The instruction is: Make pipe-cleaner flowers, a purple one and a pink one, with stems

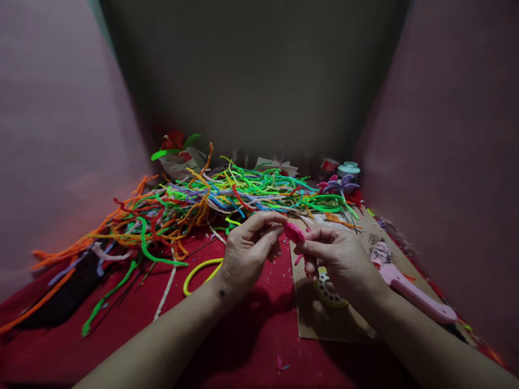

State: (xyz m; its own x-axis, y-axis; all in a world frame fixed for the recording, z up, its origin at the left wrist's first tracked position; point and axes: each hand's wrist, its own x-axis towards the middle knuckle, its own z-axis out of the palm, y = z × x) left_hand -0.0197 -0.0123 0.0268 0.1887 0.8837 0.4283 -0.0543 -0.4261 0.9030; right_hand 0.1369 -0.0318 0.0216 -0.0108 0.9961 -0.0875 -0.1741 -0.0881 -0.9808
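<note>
Between my two hands is a small fuzzy pink piece of bent pipe cleaner [294,232], held above the table. My left hand [253,243] pinches its upper left end between thumb and forefinger. At its lower right end, my right hand [334,251] grips it with thumb and fingertips. A short pink bit hangs just below the right fingers. Under my right hand lies a yellow-rimmed roll with a white holed core [330,292], partly covered by the hand.
A big tangle of coloured pipe cleaners [243,189] spreads across the back and left. A pink-handled tool [417,294] rests on the cardboard [312,324] at right. Behind stand a purple flower [343,185] and a light blue jar [348,170]. A yellow ring [194,273] lies on the red cloth [227,346].
</note>
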